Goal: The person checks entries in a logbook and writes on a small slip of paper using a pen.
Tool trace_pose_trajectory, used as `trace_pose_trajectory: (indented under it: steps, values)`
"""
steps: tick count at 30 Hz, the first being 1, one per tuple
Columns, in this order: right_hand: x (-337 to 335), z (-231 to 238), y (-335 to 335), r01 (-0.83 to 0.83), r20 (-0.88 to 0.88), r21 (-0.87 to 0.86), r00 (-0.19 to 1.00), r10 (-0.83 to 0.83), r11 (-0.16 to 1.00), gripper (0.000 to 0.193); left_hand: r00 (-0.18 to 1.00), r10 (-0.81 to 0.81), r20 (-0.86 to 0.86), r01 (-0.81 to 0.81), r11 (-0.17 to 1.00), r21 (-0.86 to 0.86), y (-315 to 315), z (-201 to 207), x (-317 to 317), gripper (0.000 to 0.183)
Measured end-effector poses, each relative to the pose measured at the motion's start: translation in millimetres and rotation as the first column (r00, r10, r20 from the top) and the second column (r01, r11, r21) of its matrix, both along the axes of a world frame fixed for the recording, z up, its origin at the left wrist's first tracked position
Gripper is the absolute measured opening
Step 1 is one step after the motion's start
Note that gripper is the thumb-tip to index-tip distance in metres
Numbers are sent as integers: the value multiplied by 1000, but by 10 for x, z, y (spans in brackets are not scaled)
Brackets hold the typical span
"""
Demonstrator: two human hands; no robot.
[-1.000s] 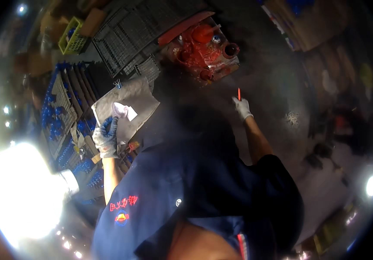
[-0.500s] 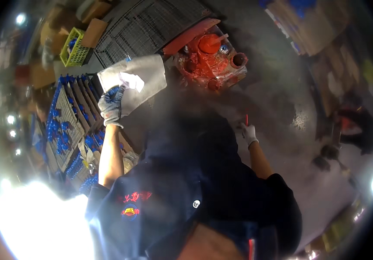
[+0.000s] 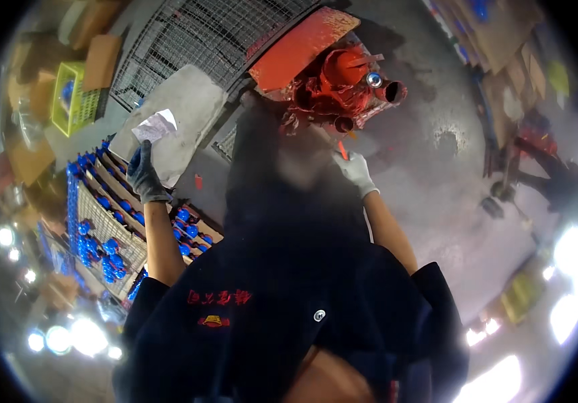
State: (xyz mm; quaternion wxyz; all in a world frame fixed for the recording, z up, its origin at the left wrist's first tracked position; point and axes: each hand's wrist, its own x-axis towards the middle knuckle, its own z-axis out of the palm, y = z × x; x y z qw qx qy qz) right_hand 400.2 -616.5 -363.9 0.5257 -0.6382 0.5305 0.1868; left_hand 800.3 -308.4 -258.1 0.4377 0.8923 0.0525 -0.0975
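**Right hand [image 3: 356, 172], with the red stick [image 3: 343, 150], was the nearer one to the red pot [image 3: 337, 72]**

The right hand, in a white glove, was closed round the red stick on the person's side of the red pot. The stick's long axis leaned away from the person and a little leftward, so its far end pointed toward the small cup [image 3: 344, 125], which stood between that hand and the pot. End and cup were just beside each other; whether they touched could not be told.

The left hand [image 3: 146, 176], gloved in grey, was well to the left of the pot and nearer the person. Its fingers met the near edge of the white paper [image 3: 158, 127], gripping it over the grey board [image 3: 191, 121]. The board's long axis slanted away and rightward; whether fingers also clasped it from underneath was hidden.

Farther out, an open jar [image 3: 391, 92] stood right of the pot. A red slab [image 3: 302, 50] lay just left of it, with wire mesh [image 3: 188, 40] beyond. The yellow basket [image 3: 75, 99] was far left of the pot, and blue parts [image 3: 109, 248] sat left and nearer the person.
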Motion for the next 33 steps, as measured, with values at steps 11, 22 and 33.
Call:
trace_pose_trajectory:
  steps: [11, 22, 33]
  values:
    - [477, -24, 416, -125, 160, -104, 977, 141, 987, 41, 998, 58, -23, -61, 990, -128, 240, 208, 105, 33]
    - [-258, 335, 809, -229, -12, 31, 973, 230, 973, 37, 995, -42, -90, 22, 976, -216, -585, 245, 286, 30]
    - [6, 1098, 1807, 1, 53, 554, 998, -36, 832, 34, 918, -241, -315, 169, 956, -241, -1521, -71, 1487, 40]
